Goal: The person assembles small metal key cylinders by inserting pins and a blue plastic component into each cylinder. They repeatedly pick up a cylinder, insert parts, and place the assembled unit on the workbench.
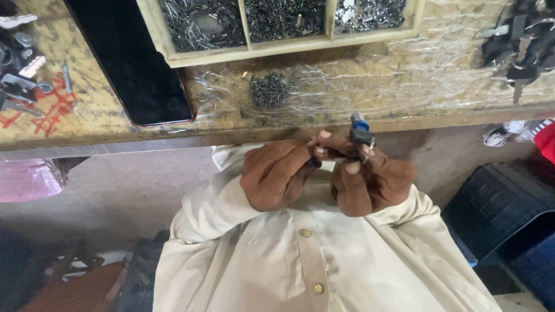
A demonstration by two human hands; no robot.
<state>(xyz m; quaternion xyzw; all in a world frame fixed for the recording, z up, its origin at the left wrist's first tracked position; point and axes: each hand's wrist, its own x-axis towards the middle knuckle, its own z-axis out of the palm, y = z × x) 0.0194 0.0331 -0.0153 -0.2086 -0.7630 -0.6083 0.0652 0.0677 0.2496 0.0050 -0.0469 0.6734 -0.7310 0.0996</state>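
Both my hands are held together close to my chest, just under the edge of the wooden bench (347,124). My right hand (370,185) grips a small black part with a blue tip (361,132) and a little metal ring, held upright. My left hand (277,173) is closed, its fingertips pinching at the same part from the left. What the left fingers hold there is hidden. I wear a cream buttoned shirt (312,254).
On the bench lie a small heap of dark screws (269,90), a black phone (130,63), and a wooden tray (283,23) with compartments of small metal parts. Keys and dark parts lie at far left (20,63) and right (520,49). A dark crate (503,208) stands on the floor.
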